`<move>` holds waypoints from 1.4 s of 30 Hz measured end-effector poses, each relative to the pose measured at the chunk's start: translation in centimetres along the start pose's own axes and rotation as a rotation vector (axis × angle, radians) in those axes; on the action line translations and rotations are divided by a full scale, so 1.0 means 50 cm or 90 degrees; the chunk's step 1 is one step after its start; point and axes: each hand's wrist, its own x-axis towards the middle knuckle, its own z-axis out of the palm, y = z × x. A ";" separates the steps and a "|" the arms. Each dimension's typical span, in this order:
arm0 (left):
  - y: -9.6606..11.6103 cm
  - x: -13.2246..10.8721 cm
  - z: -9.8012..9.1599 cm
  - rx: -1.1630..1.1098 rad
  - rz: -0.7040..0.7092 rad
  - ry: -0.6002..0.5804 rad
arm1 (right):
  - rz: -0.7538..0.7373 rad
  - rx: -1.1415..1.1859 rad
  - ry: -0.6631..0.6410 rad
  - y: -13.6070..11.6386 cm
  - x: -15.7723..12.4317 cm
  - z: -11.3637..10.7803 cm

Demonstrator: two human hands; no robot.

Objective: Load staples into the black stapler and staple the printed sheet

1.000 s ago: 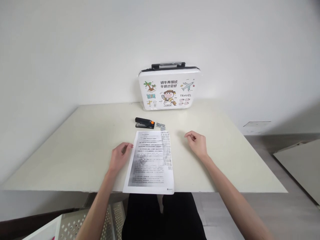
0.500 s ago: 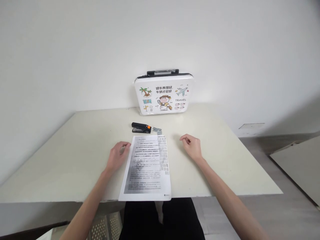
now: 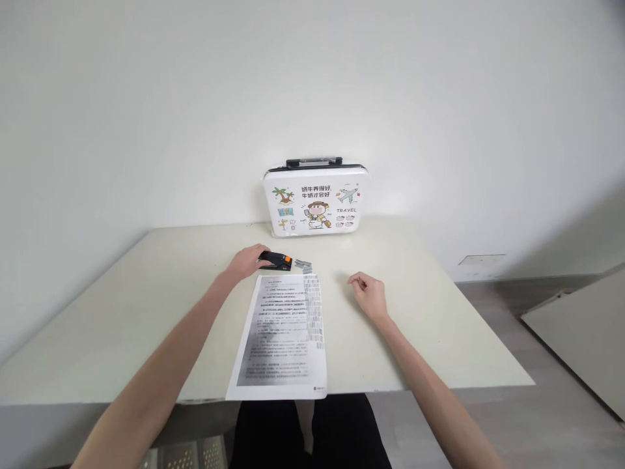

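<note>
My left hand has its fingers around the left end of a black stapler with an orange patch, which lies on the table. Just right of the stapler are several grey strips of staples. Nearer to me lies a printed sheet of paper, with a narrower strip of small print along its right side. My right hand rests on the table to the right of the paper. Its fingers are curled in, and nothing shows in them.
A white carrying case with cartoon pictures and a black handle stands against the wall at the back of the pale table. The paper's lower end reaches the table's front edge. A perforated item sits below the table at left.
My left hand has moved forward from beside the paper and taken hold of the stapler. My right hand stays curled on the table. The view has tilted up slightly.
</note>
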 end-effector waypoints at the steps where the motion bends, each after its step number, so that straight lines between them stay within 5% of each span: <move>1: 0.000 -0.002 -0.003 -0.009 -0.006 0.002 | 0.003 0.004 0.000 -0.001 0.000 0.000; 6: 0.044 -0.036 -0.028 -0.043 0.007 0.030 | 0.021 0.039 -0.008 -0.005 -0.001 0.000; 10: 0.142 -0.064 -0.027 -0.067 0.059 0.035 | 0.054 0.092 -0.001 -0.007 0.004 0.001; 17: 0.348 -0.103 0.058 -0.204 0.145 0.004 | 0.093 0.224 -0.051 -0.027 -0.015 -0.049; 23: 0.426 -0.128 0.139 -0.247 0.156 -0.014 | 0.093 0.195 -0.185 -0.037 -0.079 -0.102; 30: 0.408 -0.156 0.165 -0.268 0.162 0.010 | 0.077 0.127 -0.192 -0.040 -0.091 -0.096; 42: 0.225 -0.320 0.152 -0.047 0.104 -0.047 | 0.087 0.106 -0.208 -0.067 -0.108 -0.083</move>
